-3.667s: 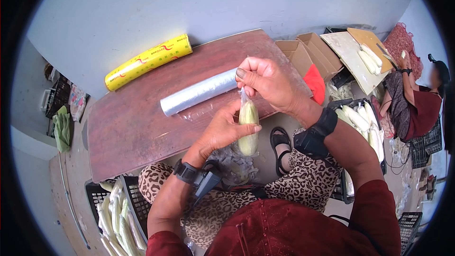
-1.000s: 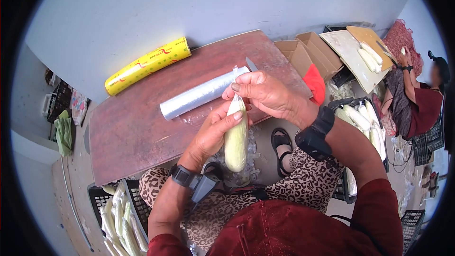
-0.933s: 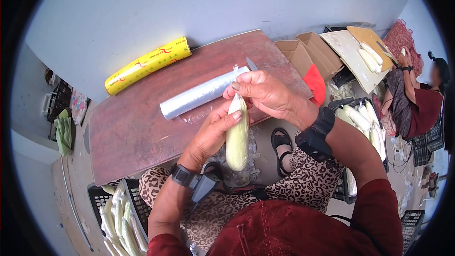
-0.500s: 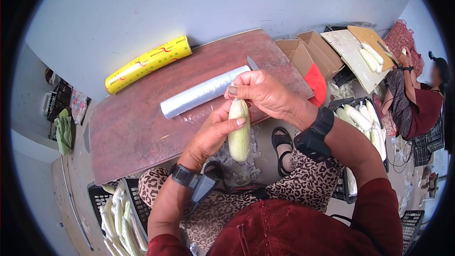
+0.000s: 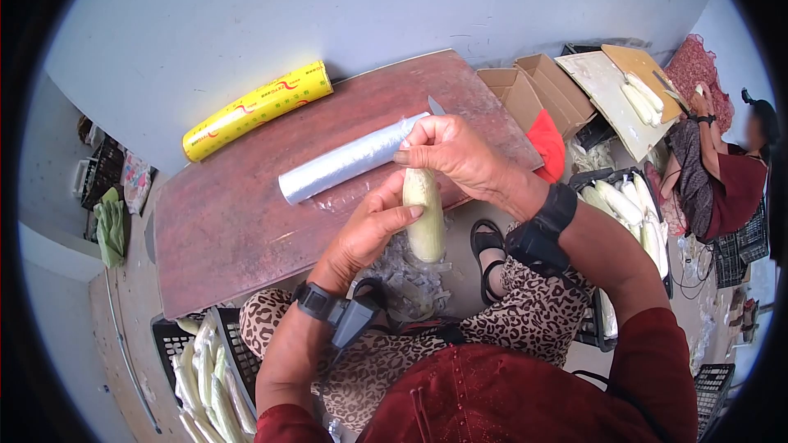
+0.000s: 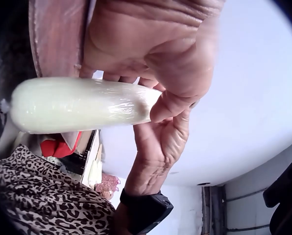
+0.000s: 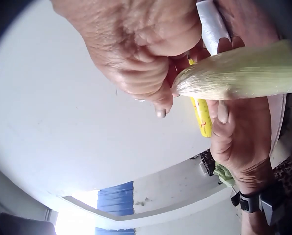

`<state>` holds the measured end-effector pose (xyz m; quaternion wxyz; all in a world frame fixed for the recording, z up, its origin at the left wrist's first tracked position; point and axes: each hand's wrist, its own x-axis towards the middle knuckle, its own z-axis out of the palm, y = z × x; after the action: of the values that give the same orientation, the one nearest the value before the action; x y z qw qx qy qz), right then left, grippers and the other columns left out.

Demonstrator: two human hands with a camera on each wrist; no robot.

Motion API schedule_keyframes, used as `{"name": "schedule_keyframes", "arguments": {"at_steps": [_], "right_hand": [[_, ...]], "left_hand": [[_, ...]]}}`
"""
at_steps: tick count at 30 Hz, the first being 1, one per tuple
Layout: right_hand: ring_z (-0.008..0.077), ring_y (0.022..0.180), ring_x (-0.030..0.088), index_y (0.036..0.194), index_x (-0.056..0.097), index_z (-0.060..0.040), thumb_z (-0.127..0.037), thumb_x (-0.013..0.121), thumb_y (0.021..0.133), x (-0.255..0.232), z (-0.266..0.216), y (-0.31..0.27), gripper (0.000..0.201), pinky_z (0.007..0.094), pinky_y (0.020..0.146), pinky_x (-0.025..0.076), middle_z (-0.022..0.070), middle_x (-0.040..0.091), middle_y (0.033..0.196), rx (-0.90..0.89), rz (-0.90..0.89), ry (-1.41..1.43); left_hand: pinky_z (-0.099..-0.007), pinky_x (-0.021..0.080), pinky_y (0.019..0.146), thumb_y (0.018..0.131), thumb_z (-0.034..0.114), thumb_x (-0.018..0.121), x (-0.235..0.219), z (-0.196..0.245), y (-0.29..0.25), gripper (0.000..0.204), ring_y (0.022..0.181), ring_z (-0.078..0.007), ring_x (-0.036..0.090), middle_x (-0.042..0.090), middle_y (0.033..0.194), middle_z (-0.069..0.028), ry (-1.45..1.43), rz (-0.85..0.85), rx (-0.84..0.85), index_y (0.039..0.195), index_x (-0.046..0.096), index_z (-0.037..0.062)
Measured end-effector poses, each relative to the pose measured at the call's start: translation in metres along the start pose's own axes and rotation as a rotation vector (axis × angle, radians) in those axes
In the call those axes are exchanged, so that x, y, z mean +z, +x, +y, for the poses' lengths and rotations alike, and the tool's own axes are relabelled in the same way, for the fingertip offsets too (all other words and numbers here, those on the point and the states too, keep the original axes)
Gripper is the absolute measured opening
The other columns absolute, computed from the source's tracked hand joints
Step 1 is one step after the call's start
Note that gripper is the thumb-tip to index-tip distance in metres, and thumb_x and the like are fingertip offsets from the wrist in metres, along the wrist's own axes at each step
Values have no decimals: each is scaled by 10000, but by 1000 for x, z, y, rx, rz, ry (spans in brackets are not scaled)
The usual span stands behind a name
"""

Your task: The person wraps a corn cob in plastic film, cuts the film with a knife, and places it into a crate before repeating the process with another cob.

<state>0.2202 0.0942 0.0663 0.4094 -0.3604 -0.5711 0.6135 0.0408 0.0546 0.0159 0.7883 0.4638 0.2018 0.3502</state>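
Observation:
An ear of corn (image 5: 425, 226) in pale green husk, with shiny clear film over it in the left wrist view, hangs over the near edge of the table. My left hand (image 5: 368, 228) grips its upper part, the thumb across the front and the fingers behind. At its top end, the thumb and fingers of my right hand (image 5: 460, 156) pinch the tip, which they mostly hide. A roll of clear film (image 5: 353, 160) lies on the table just behind both hands. In the right wrist view the husk of the corn (image 7: 249, 73) shows close beside the right thumb.
On the reddish table (image 5: 222, 238) are a yellow printed roll (image 5: 257, 111) and a knife blade (image 5: 436, 105). Black crates of corn flank my legs, with corn (image 5: 205, 381) at left and more corn (image 5: 620, 205) at right. Another person (image 5: 726, 184) sits at far right. Scrap film (image 5: 410, 279) lies below.
Over the last second the corn's lower end has swung up and right in the hands. Earlier, film stood above its tip; now the right fingers cover the tip. The left hand keeps its grip.

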Motion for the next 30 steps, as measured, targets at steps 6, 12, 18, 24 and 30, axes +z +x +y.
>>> {"name": "schedule_keyframes", "arguments": {"at_steps": [6, 12, 18, 24, 30], "right_hand": [[71, 702, 546, 772, 596, -60, -133, 732, 856, -1, -8, -2, 176, 220, 631, 436, 0, 594, 767, 33, 22, -32], [53, 728, 485, 775, 603, -67, -163, 739, 858, 0, -7, 0, 186, 222, 650, 400, -18, 559, 773, 33, 61, -56], [56, 748, 485, 786, 610, -67, -197, 722, 875, 9, -7, 0, 193, 226, 671, 397, -17, 560, 783, 35, 58, -22], [84, 758, 541, 813, 625, -66, -217, 718, 877, -1, -7, 6, 188, 245, 670, 435, 11, 608, 819, 114, 150, -3], [82, 744, 544, 815, 624, -69, -229, 719, 876, -3, -6, 7, 196, 245, 666, 449, 13, 613, 821, 119, 181, -51]], "left_hand": [[-327, 425, 984, 863, 120, 695, 2, 1, 1, 491, 1085, -141, 552, 589, 1156, -26, 36, 74, -10, 1302, 489, 43], [-310, 467, 899, 802, 151, 773, 2, 4, -1, 541, 1010, -131, 558, 590, 1101, -30, 110, 146, -123, 1265, 509, 58], [-318, 475, 885, 789, 185, 786, 6, -4, 1, 623, 979, -141, 576, 605, 1069, -42, 88, 168, -26, 1304, 460, 58], [-401, 480, 958, 857, 258, 707, 1, -8, 2, 580, 1075, -243, 604, 612, 1171, -137, -78, 110, -12, 1339, 446, 68], [-409, 482, 972, 873, 254, 695, -5, -8, 2, 570, 1106, -248, 605, 612, 1190, -150, -85, 74, -31, 1347, 437, 70]]}}
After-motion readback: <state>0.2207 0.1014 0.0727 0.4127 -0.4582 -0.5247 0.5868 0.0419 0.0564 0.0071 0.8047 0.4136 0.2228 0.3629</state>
